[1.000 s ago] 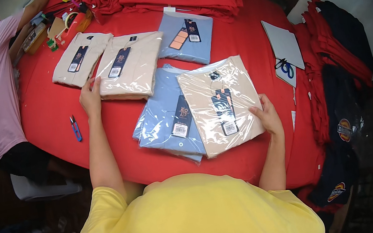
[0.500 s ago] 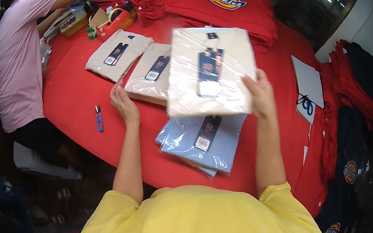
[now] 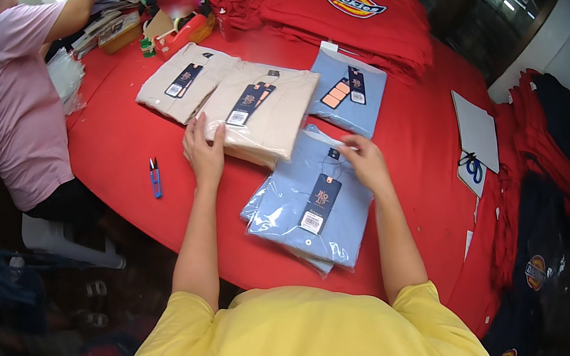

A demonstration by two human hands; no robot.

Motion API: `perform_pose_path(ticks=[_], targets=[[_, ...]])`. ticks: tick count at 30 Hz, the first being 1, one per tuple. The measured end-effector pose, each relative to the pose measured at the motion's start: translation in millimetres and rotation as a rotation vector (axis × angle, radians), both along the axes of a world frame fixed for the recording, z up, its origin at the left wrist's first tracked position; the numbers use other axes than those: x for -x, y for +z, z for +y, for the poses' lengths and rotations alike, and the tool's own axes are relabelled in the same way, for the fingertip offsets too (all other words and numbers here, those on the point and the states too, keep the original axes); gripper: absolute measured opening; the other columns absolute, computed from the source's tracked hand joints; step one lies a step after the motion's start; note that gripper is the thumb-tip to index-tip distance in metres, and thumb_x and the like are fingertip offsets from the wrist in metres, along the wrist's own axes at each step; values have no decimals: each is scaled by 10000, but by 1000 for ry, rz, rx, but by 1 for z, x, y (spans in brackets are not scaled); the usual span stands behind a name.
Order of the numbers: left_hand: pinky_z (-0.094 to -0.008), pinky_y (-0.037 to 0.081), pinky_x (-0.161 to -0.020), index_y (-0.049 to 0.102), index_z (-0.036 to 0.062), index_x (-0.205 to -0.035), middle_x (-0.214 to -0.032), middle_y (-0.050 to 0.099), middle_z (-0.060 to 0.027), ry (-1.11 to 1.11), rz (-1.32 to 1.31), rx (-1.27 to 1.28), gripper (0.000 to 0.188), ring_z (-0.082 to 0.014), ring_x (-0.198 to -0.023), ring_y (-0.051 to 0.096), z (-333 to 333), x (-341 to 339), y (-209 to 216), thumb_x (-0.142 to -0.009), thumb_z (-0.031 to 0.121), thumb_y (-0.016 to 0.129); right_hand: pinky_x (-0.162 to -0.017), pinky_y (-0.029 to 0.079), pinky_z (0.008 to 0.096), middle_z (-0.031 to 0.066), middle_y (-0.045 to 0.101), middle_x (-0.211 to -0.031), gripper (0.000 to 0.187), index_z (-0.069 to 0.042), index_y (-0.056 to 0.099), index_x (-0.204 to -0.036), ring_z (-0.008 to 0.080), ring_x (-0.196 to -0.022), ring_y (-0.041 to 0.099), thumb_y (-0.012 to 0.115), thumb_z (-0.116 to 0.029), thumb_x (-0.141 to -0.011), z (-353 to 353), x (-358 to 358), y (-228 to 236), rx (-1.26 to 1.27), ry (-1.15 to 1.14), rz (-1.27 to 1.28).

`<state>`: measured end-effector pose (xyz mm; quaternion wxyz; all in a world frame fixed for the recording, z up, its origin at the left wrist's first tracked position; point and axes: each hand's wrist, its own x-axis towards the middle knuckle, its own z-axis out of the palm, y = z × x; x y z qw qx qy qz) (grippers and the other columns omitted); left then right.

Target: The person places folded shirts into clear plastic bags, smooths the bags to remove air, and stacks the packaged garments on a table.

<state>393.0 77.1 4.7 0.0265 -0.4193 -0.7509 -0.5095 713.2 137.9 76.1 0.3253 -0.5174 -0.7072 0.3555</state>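
Note:
My left hand has its fingers spread against the near edge of a cream folded garment in a clear bag, a dark tag on its front. This bag lies on a stack at the middle of the table. My right hand has its thumb and curled fingers at the upper right corner of a bagged blue garment, which lies nearest me on top of another bag. Another cream garment lies to the left. A second bagged blue garment, with an orange sticker, lies beyond my right hand.
On the red table lie blue thread snips, left, and blue-handled scissors with white sheets, right. Red garments are piled at the back, near a red tape dispenser. A person in pink works at left.
The cream bag has moved left from my right hand onto the stack and is released. My right hand has come down to the blue garment. The farther blue garment is now uncovered.

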Motion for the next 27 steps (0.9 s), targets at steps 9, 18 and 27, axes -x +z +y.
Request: perform_pose_path(ticks=[9,18,27], targets=[[-378,455,-783,611,15,-986,-923,577,-113,-272,-161,-244,218,-245,-890,576,-50,-22,19,-950,230,615,-541,551,276,119,636,-760,307,50,591,-1023,168,-609,646,599,-250,-960,-94,-134,-30,506,-227,268],[-396,479,-742,675,14,-1009,-891,625,-120,-528,46,289,251,-289,-805,606,-96,-85,24,-882,230,675,-500,529,270,113,655,-775,292,44,589,-1008,163,-631,647,630,-237,-939,-125,-70,-53,479,-237,451],[-379,520,-770,568,-54,-1234,-1109,646,-222,-749,-278,520,499,-298,-873,656,-113,-113,78,-829,195,719,-422,422,252,78,658,-750,328,50,544,-1157,106,-505,563,652,-111,-892,-136,-95,-13,435,-150,435]])
